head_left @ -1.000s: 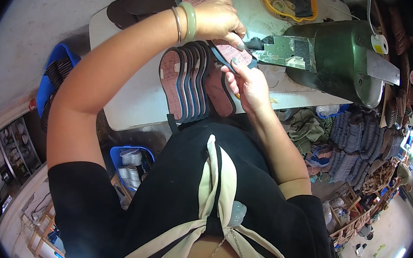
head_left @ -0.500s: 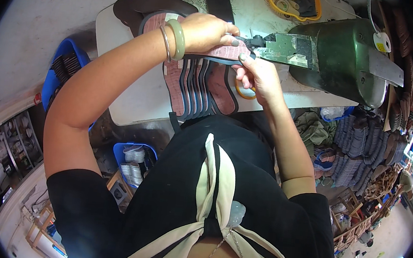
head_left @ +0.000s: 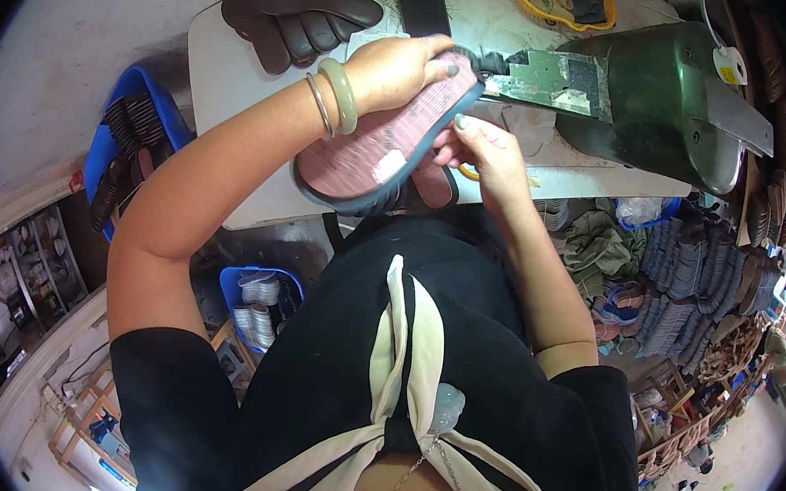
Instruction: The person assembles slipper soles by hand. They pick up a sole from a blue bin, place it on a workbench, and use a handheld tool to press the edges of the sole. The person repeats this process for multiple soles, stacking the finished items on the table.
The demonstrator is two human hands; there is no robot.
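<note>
A pink insole (head_left: 379, 140) with a dark edge and a pale label lies slantwise under my left hand (head_left: 393, 70). The fingers of this hand are closed over its upper part, with a green bangle and a metal one at the wrist. The tip of the insole is at the narrow arm (head_left: 546, 82) of a green sewing machine (head_left: 658, 96). With thumb and curled fingers, my right hand (head_left: 491, 156) pinches at the insole's right edge. Another pink insole (head_left: 437, 185) shows partly beneath it; the rest of that pile is hidden.
Brown soles (head_left: 302, 10) lie fanned at the table's far left, near a black phone (head_left: 420, 0). A yellow basket (head_left: 566, 21) holds rolls of tape. Blue bins (head_left: 89, 155) stand at the left, and stacked grey shoe parts (head_left: 684, 264) fill the right side.
The insole has swung round: its wide end now points toward me and covers most of the row of insoles below. My right hand has dropped slightly along its edge.
</note>
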